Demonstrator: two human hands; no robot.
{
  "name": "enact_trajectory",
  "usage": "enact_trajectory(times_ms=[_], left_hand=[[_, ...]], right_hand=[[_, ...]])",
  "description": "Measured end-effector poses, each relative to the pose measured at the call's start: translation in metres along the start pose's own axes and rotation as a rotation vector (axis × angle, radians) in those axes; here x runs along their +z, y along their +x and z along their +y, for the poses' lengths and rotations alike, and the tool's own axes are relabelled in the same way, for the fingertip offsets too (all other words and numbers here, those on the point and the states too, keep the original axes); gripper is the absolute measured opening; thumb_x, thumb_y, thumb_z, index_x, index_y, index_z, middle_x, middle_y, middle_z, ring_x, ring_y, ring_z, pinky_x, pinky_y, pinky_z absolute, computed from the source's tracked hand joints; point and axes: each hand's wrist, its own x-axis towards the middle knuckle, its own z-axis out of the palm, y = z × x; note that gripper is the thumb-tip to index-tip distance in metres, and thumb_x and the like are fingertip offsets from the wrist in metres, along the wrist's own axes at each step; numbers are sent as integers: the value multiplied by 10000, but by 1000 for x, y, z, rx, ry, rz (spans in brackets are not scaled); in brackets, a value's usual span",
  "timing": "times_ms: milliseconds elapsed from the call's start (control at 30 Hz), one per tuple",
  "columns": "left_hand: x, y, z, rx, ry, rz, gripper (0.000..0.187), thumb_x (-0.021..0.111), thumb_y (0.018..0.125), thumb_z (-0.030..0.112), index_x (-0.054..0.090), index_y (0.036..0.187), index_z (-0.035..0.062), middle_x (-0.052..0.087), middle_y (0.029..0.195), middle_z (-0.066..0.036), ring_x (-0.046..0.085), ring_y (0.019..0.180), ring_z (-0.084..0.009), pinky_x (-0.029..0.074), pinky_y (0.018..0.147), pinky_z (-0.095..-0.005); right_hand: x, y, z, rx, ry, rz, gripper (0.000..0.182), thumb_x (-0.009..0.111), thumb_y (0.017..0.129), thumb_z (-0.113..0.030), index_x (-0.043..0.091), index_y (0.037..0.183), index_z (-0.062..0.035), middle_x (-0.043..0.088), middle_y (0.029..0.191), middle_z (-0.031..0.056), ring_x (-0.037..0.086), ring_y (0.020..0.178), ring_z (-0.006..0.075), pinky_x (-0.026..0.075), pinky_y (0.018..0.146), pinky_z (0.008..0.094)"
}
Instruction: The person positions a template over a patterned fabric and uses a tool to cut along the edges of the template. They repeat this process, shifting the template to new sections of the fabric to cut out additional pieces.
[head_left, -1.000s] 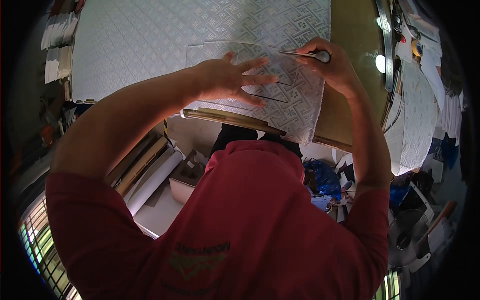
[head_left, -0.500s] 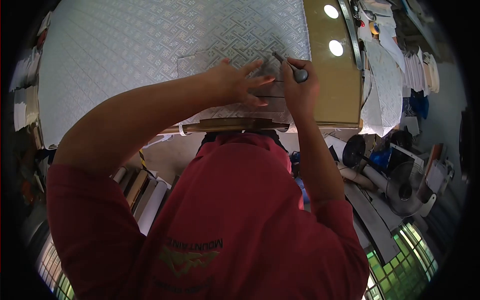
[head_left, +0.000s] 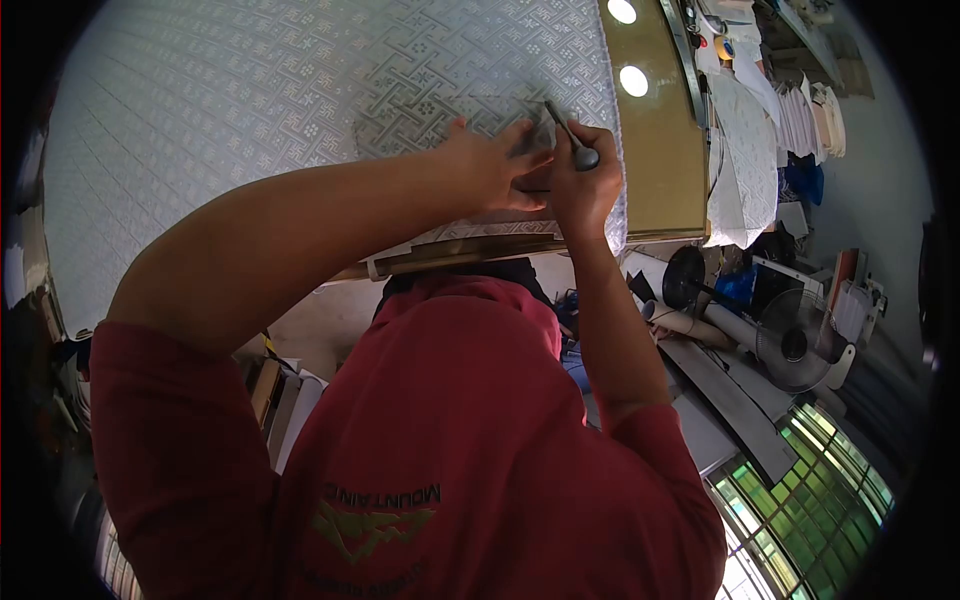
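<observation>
My left hand (head_left: 492, 168) lies on a faint see-through sheet (head_left: 385, 132), fingers spread and pressing down. Under it spreads a silvery patterned fabric (head_left: 300, 90) with woven geometric motifs. In my right hand (head_left: 587, 195) is a slim dark tool with a rounded grey end (head_left: 584, 158), its thin tip pointing away from me, close to the fabric near the sheet's far right corner. My fingers wrap round the tool, and the two hands are almost side by side near the table's front edge.
Beyond the fabric's right edge shows the brown tabletop (head_left: 655, 150), with a long metal strip (head_left: 684, 60) along its side. Fabric pieces (head_left: 742, 160) hang at the right. A fan (head_left: 795, 345) and rolled tubes (head_left: 685, 322) stand below on the right.
The view has shifted, so the table and the things around it sit further left. My right hand has come closer to my left hand, still gripping the tool. My left hand stays spread.
</observation>
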Motion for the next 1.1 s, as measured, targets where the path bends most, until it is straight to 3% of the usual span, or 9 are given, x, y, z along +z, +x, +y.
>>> enact_trajectory(times_ms=[100,333,367,400,533,733,900,1000,1100], left_hand=[[-5,5,2,-53,-102,-147,442,457,1080,462,445,1504,586,163,1757,14,116,1604,-415,362,1019,-859],[4,1,2,-47,-133,-56,461,522,1057,403,490,1485,569,144,1762,10,101,1604,-421,392,1004,-849],[3,-1,2,-31,-48,-33,525,564,1031,355,463,1509,547,167,1751,-28,166,1589,-433,464,977,-798],[1,-2,3,-16,36,-12,596,605,1005,307,435,1533,525,190,1740,-66,230,1575,-445,536,949,-747],[-4,0,3,-46,6,-101,566,583,1016,322,441,1519,540,178,1749,-35,204,1591,-416,511,1001,-742],[-7,10,6,-205,-257,-280,506,537,1042,309,442,1475,554,164,1753,31,168,1611,-373,431,1087,-759],[-8,-1,7,-84,-95,-149,588,535,1047,196,379,1513,520,160,1752,26,175,1615,-347,422,1080,-782],[-12,-1,6,-93,-94,-145,639,572,1029,169,370,1533,505,152,1754,14,217,1604,-333,398,1099,-777],[-3,1,10,-199,-276,-90,623,565,1039,222,354,1548,512,143,1757,-2,262,1590,-306,372,1114,-774]], right_hand=[[1,-2,-4,34,-13,-16,147,800,906,-113,737,1026,-57,777,935,146,772,847,317,579,724,403],[-15,18,10,26,35,-185,172,820,895,-99,745,1036,-36,774,933,115,741,819,204,564,738,332],[-20,27,16,25,38,-190,172,820,895,-99,745,1036,-36,774,933,115,741,819,204,564,738,332],[-26,39,22,14,97,-307,170,822,894,-85,744,1034,-28,770,931,95,717,823,160,560,741,314],[-39,106,39,-16,217,-774,158,815,898,-46,734,1026,-3,755,921,43,658,841,82,551,753,273],[6,149,19,-206,263,-1098,114,763,908,0,714,1011,-6,754,923,56,703,881,117,555,784,282],[37,159,-25,-539,88,-1210,145,767,877,-37,689,994,0,750,930,112,719,865,219,545,773,345],[44,162,-11,-510,211,-1216,148,747,866,-98,735,1007,-56,753,901,139,729,829,321,551,732,405],[41,160,1,-468,311,-1211,136,741,878,-87,728,1010,-53,758,906,133,735,833,315,555,731,396]])
